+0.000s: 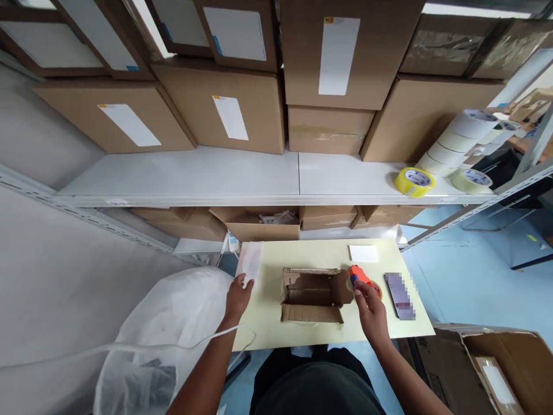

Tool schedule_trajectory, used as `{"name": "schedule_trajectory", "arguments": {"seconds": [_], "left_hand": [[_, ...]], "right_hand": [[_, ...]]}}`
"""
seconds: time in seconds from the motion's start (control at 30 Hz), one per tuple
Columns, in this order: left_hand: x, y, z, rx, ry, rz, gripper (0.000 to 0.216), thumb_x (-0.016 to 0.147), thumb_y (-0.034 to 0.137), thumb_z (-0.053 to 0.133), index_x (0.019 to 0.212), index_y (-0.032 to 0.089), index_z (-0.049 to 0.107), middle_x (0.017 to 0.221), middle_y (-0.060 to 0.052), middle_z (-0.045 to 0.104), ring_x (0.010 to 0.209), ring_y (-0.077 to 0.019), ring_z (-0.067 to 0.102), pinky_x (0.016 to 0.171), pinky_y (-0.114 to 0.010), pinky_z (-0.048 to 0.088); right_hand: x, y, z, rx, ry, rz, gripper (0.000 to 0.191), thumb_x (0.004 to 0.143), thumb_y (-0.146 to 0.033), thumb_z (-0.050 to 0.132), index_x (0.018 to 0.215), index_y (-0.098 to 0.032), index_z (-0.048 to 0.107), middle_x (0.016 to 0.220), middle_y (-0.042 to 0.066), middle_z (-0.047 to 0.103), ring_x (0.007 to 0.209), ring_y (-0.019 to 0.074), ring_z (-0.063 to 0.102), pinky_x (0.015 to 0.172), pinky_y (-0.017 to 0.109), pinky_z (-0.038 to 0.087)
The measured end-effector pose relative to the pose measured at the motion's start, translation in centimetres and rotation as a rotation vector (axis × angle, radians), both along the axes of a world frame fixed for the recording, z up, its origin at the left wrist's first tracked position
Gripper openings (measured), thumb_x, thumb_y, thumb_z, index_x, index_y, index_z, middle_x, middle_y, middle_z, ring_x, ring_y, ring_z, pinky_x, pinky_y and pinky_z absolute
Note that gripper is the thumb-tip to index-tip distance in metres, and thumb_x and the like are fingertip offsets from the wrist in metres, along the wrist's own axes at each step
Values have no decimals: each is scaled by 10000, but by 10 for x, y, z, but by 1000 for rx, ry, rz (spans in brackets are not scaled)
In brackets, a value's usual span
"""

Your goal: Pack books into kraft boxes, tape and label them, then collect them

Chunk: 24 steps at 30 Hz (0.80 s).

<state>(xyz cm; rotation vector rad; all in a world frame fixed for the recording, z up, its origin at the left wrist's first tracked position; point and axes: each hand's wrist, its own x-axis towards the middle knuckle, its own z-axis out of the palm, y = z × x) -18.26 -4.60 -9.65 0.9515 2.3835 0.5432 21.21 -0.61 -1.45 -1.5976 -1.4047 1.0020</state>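
An open small cardboard box (313, 294) lies in the middle of a pale yellow table (268, 323). My left hand (238, 297) is at the table's left edge, fingers closed on a white translucent bag (250, 260). My right hand (370, 308) is to the right of the box, fingers curled at an orange tape dispenser (360, 278); whether it grips the dispenser is unclear. A white card (363, 253) and a dark flat phone-like object (400, 295) lie further right.
A big white sack (168, 328) stands at the left. A white shelf (259, 173) behind the table carries stacked cardboard boxes (224, 109) and tape rolls (413, 181). An open carton (496, 369) sits on the blue floor at the right.
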Motion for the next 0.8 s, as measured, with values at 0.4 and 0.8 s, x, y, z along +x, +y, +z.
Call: {"name": "schedule_trajectory", "arguments": {"seconds": [0.4, 0.8], "left_hand": [[-48, 60, -45, -266, 119, 134, 679, 840, 473, 664, 1317, 12, 523, 1405, -346, 528, 1331, -454, 515, 976, -524, 498], [-43, 56, -42, -159, -61, 117, 535, 780, 370, 713, 1255, 162, 583, 1209, -212, 713, 1173, -391, 669, 937, -461, 530]], "right_hand": [[-46, -32, 34, 49, -106, 317, 376, 952, -543, 583, 1017, -221, 766, 1046, 120, 780, 982, 275, 739, 847, 358, 609], [-16, -31, 15, -51, -97, 23, 477, 875, -636, 616, 1031, -208, 758, 1034, 116, 792, 996, 300, 738, 897, 400, 595]]}}
